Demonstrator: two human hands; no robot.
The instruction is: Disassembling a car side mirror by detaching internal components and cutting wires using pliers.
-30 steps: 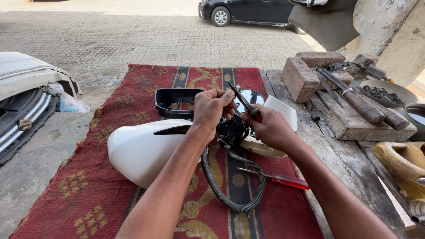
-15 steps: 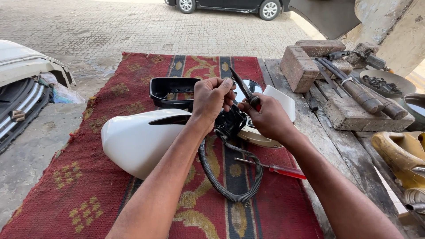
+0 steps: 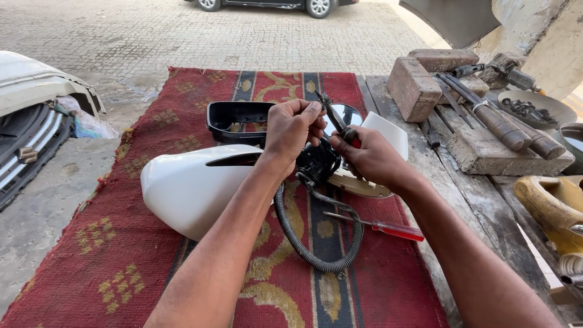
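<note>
Hands meet over black mirror mechanism (image 3: 317,163), above red rug (image 3: 109,267). Left hand (image 3: 293,129) clenched, fingertips pinching sth small at the mechanism top; can't tell what. Right hand (image 3: 371,159) grasping pliers (image 3: 333,113), tips pointing up-left, touching left fingers. Mechanism sits just beside white mirror housing (image 3: 194,185). Ribbed black cable (image 3: 316,243) loops down from it. Red-handled screwdriver (image 3: 382,227) lies near, right of the loop. Black frame (image 3: 234,121) behind.

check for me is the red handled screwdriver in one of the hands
No, the red-handled screwdriver lies on the rug, apart from both hands.
</note>
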